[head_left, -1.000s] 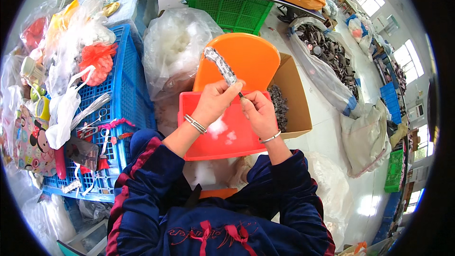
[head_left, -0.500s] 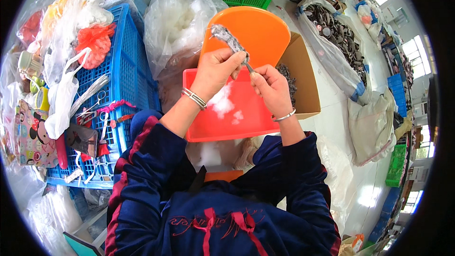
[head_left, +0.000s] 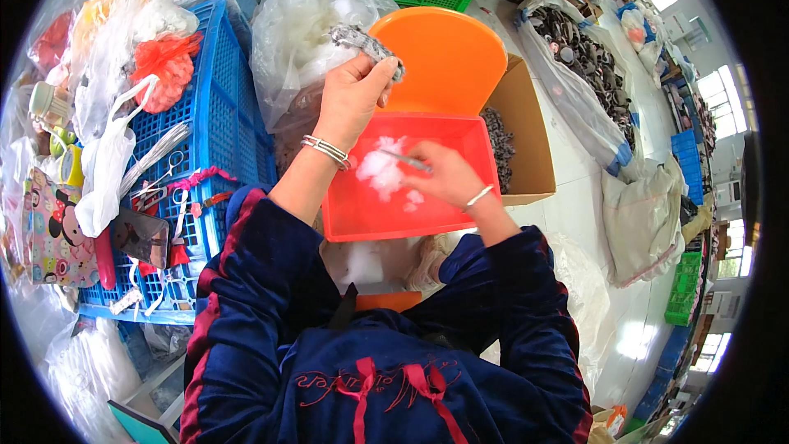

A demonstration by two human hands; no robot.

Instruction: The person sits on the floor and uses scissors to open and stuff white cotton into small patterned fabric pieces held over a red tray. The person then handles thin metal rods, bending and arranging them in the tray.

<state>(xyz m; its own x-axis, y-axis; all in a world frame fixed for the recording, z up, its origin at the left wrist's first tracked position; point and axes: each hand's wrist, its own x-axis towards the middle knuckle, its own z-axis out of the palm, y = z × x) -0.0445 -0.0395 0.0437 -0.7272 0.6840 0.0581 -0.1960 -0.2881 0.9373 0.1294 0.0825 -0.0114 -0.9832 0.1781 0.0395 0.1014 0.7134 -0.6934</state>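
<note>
My left hand (head_left: 353,99) is closed on a grey, fuzzy plush piece (head_left: 362,41), a narrow tube shape, raised above the far left corner of a red tray (head_left: 345,214). Over the tray, my right hand (head_left: 446,173) grips slim metal tweezers (head_left: 408,161). Their tip reaches to the clump of white stuffing (head_left: 380,171) on the tray; whether they pinch any fibre I cannot tell. Smaller tufts of stuffing lie beside the clump.
An orange chair back (head_left: 444,57) rises behind the tray. Right of it stands a cardboard box (head_left: 530,131) with grey fuzzy pieces. A clear bag of white stuffing (head_left: 304,33) is at the far left, beside a blue crate (head_left: 218,99) carrying scissors (head_left: 168,168) and a phone (head_left: 141,238).
My right hand has come away from the plush piece and moved down to the stuffing with the tweezers. My left hand has shifted slightly left with the plush piece.
</note>
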